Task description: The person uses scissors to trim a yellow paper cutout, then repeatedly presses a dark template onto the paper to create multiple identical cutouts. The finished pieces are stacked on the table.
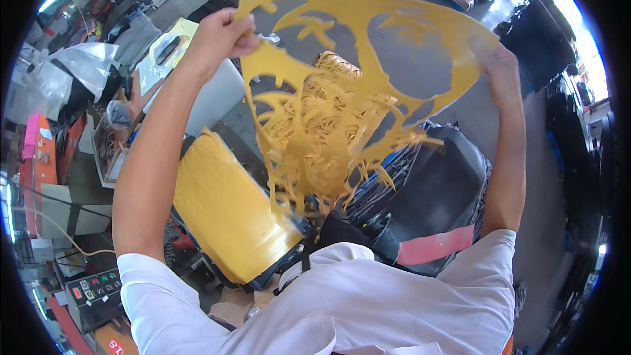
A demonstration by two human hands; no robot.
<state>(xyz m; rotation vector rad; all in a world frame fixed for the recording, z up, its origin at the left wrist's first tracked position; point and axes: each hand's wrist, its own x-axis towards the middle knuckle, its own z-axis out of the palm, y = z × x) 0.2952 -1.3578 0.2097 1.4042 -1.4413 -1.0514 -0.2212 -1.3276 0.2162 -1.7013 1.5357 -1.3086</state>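
Stretched between my two raised hands hangs a yellow sheet (pixel 358 33) with large cut-out holes and ragged strips along its lower part. My left hand (pixel 223 36) is closed on its upper left corner. At the upper right edge, my right hand (pixel 497 64) grips the same sheet, with its fingers partly behind the material. Beneath the sheet, a heap of yellow cut-out scraps (pixel 338 69) shows partly through the holes. Lower left of the sheet lies a stack of smooth yellow sheets (pixel 227 207), and to the lower right is a black sheet stack (pixel 440 184).
A pink strip (pixel 437 245) lies across the black stack. At the lower left stands a control panel with buttons (pixel 95 289). A cluttered bench (pixel 112 138) and clear plastic wrap (pixel 89 69) are on the left. Dark piled material (pixel 542 39) lines the right.
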